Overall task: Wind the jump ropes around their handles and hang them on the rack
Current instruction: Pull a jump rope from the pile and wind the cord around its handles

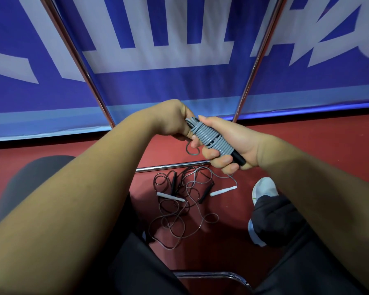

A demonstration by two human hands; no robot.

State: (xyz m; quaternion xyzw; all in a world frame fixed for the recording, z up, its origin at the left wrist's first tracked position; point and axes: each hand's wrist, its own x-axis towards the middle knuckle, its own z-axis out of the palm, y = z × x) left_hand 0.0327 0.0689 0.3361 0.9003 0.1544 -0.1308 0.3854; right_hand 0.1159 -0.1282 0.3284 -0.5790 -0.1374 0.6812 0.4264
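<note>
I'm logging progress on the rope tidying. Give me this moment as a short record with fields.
held: grey jump rope, wound round its black handles
right hand: grips the bundle
left hand: holds the bundle's far end; a short loop hangs loose
floor: loose ropes, tangled, white and black handles
rack: no rope on the bars in view

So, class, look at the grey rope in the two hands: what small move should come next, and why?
Probably wind the last loose loop on and tuck it in. The grey rope is almost all coiled round the black handles, gripped by the right hand; the left hand holds the top end, and only a short loop hangs free below.
</note>
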